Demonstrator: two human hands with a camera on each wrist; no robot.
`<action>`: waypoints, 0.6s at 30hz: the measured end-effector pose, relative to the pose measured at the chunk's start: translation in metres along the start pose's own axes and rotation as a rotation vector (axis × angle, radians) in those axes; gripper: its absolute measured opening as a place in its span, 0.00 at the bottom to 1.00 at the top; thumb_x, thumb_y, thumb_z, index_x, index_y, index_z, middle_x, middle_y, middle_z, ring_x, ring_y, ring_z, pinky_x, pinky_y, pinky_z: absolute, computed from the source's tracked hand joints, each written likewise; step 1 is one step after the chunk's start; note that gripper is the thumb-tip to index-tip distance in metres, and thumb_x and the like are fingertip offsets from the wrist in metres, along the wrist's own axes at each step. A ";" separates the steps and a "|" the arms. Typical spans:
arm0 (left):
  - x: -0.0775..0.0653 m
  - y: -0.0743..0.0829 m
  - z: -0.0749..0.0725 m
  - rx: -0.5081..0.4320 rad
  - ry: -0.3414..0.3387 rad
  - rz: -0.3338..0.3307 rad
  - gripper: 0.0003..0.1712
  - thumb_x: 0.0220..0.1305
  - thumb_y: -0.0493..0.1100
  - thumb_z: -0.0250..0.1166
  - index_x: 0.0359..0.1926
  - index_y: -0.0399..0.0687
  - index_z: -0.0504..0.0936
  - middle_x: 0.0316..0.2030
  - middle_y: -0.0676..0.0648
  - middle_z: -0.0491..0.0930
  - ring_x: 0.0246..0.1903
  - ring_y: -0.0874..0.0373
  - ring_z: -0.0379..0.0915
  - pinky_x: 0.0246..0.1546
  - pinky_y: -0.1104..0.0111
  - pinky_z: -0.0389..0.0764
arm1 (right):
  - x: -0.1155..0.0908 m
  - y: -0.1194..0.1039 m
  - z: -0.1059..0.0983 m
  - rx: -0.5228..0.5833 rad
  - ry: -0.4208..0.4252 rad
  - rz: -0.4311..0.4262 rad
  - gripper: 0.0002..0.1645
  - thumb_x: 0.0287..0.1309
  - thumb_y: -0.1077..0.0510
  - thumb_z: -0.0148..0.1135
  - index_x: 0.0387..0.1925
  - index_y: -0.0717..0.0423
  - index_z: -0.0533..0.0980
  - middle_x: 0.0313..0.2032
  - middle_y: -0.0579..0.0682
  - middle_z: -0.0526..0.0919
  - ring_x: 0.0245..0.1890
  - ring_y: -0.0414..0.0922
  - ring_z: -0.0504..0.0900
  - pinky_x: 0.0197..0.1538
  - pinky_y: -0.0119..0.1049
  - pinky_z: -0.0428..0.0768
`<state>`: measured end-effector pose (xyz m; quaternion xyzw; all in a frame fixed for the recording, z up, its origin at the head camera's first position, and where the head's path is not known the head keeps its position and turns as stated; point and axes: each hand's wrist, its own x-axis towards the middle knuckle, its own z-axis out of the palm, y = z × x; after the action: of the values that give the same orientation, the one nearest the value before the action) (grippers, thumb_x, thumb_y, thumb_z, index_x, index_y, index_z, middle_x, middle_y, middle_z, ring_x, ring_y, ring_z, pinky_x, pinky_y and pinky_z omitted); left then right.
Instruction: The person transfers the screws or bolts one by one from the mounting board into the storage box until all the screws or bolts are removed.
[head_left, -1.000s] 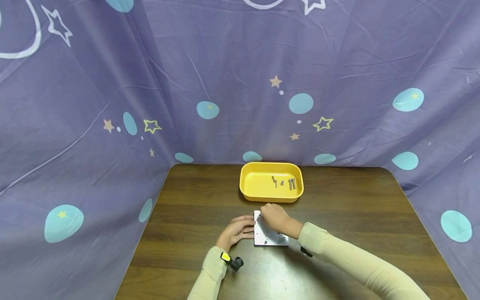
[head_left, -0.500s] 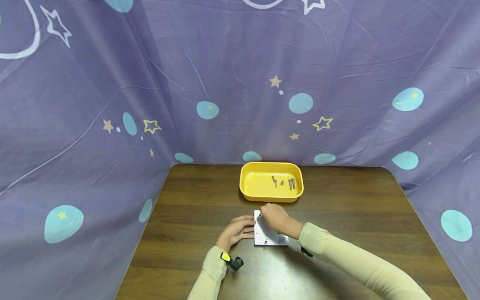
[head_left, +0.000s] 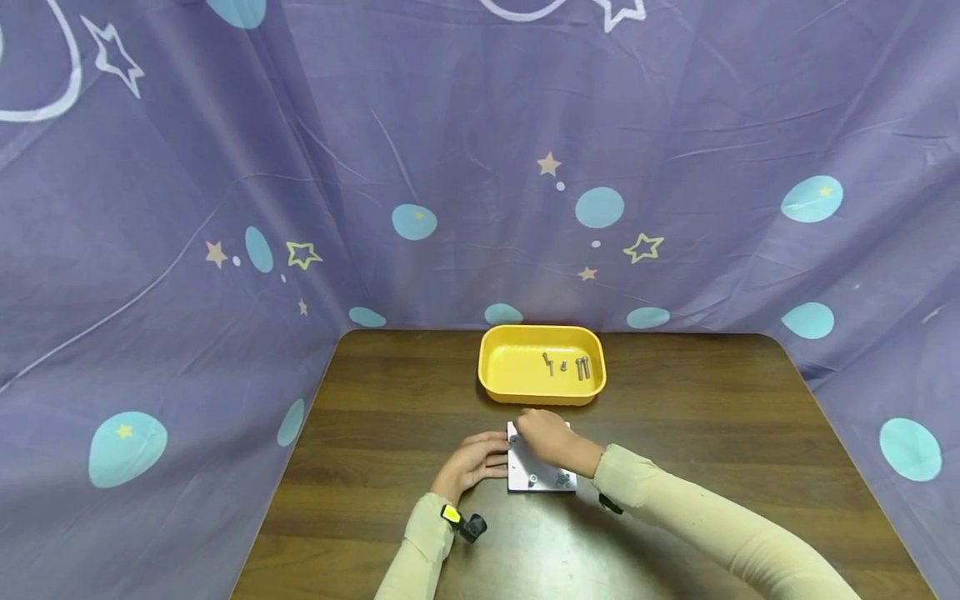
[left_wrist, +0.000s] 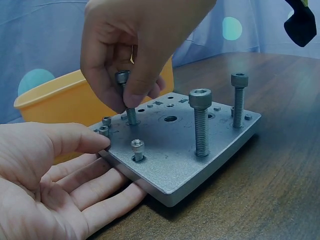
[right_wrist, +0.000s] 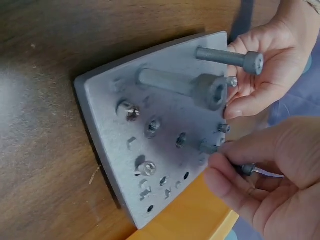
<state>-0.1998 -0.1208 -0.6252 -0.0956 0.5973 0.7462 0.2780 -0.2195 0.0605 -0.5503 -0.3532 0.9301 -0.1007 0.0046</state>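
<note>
A silver metal plate with several holes lies on the table. My right hand pinches a socket-head screw between thumb and fingers; its threaded end stands at a hole in the plate's far left part. The left hand has its fingers extended against the plate's left edge, thumb tip by the corner. A large bolt and another bolt stand upright in the plate. One shorter screw sits nearer the left edge, and small screws are beside the left thumb.
Behind the plate stands a yellow tray with several loose screws inside. The brown wooden table extends to both sides. A purple patterned cloth hangs at the back and sides.
My right hand has shifted slightly left over the plate, baring the plate's far right corner in the head view. The left hand keeps its place at the edge.
</note>
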 end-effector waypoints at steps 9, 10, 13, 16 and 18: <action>-0.001 0.000 0.000 0.002 0.006 -0.001 0.23 0.71 0.34 0.60 0.63 0.29 0.72 0.44 0.44 0.85 0.44 0.51 0.84 0.50 0.52 0.88 | -0.003 0.001 0.002 0.000 0.013 0.039 0.10 0.58 0.70 0.66 0.23 0.60 0.78 0.24 0.55 0.83 0.26 0.51 0.84 0.27 0.45 0.83; -0.002 -0.001 0.000 0.006 0.006 0.003 0.22 0.71 0.34 0.60 0.63 0.29 0.72 0.44 0.44 0.85 0.45 0.51 0.84 0.50 0.51 0.88 | -0.003 0.000 0.003 -0.004 0.007 0.024 0.09 0.58 0.71 0.64 0.24 0.60 0.78 0.25 0.55 0.83 0.27 0.51 0.84 0.28 0.45 0.84; -0.002 -0.001 0.001 0.011 0.009 0.009 0.22 0.71 0.34 0.60 0.63 0.29 0.72 0.46 0.42 0.85 0.46 0.50 0.84 0.50 0.51 0.87 | -0.002 -0.001 0.002 -0.008 0.002 -0.008 0.08 0.58 0.73 0.63 0.28 0.60 0.80 0.27 0.54 0.83 0.29 0.50 0.85 0.30 0.44 0.85; -0.002 -0.001 0.001 0.015 0.008 0.020 0.22 0.72 0.34 0.59 0.63 0.29 0.72 0.47 0.42 0.86 0.47 0.50 0.84 0.51 0.51 0.87 | -0.001 -0.002 -0.001 0.023 0.008 0.021 0.06 0.59 0.70 0.66 0.28 0.60 0.80 0.26 0.53 0.83 0.28 0.49 0.84 0.29 0.43 0.84; -0.002 0.000 0.002 0.009 0.009 0.018 0.20 0.71 0.34 0.59 0.61 0.31 0.73 0.45 0.43 0.86 0.46 0.51 0.84 0.51 0.51 0.87 | -0.002 -0.002 -0.003 0.036 0.012 0.040 0.08 0.60 0.68 0.66 0.25 0.59 0.79 0.24 0.53 0.84 0.25 0.47 0.83 0.27 0.42 0.83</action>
<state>-0.1973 -0.1199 -0.6239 -0.0923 0.6028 0.7455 0.2691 -0.2171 0.0604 -0.5473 -0.3339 0.9350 -0.1192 0.0075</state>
